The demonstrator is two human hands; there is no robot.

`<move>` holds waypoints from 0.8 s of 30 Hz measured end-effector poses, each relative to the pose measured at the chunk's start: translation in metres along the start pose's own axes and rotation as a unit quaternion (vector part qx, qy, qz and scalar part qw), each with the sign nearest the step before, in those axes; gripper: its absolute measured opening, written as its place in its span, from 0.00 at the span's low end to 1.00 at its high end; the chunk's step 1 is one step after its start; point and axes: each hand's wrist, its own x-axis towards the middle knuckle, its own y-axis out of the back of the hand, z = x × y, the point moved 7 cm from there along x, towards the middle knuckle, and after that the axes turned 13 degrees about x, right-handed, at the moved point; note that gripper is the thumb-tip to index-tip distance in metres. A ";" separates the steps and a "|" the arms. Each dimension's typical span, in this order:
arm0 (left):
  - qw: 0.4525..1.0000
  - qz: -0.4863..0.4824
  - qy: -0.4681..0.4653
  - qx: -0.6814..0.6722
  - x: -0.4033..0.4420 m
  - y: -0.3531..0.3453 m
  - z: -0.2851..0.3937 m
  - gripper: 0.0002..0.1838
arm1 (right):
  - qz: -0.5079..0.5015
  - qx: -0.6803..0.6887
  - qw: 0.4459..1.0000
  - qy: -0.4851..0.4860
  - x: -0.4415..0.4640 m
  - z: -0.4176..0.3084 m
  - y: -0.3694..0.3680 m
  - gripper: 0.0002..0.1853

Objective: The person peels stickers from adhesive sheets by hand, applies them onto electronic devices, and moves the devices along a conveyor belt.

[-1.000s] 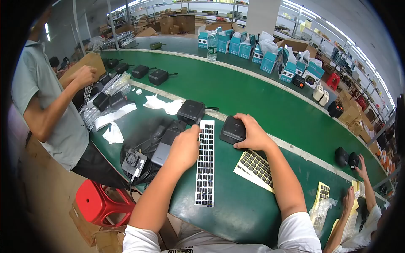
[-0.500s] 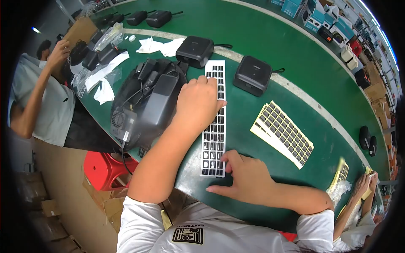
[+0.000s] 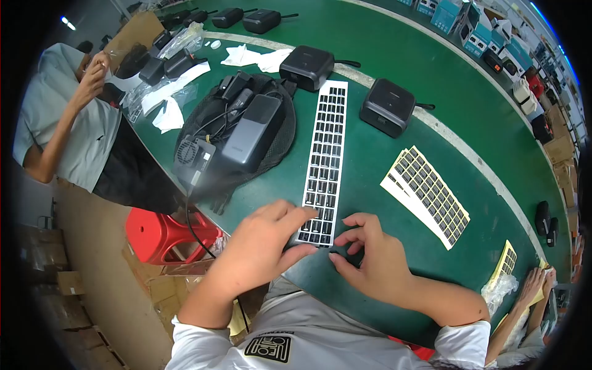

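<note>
Label sheet point(image 3: 328, 148), L hand point(image 3: 258, 246) fingers part-open atop, R hand point(image 3: 379, 265) half-curled, empty, logo point(image 3: 269, 349) illegible

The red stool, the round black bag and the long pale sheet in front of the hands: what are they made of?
The stool looks like moulded plastic: smooth, evenly coloured, slightly shiny. The bag seems to be mesh fabric, given its net-like texture. The sheet is probably paper or thin film, flat and pale; its dark pieces look glossy, perhaps plastic or rubber.
</note>
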 end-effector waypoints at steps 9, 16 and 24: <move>0.980 0.118 0.066 -0.148 -0.013 -0.022 -0.008 0.07 | -0.014 0.247 0.967 -0.064 0.003 0.017 -0.004 0.27; 0.982 0.118 0.050 -0.138 -0.009 -0.019 -0.007 0.05 | 0.047 0.370 0.926 -0.060 0.003 0.022 0.003 0.26; 0.986 0.164 -0.008 -0.014 -0.004 -0.002 0.010 0.11 | 0.036 0.432 0.901 -0.024 0.006 0.024 0.006 0.25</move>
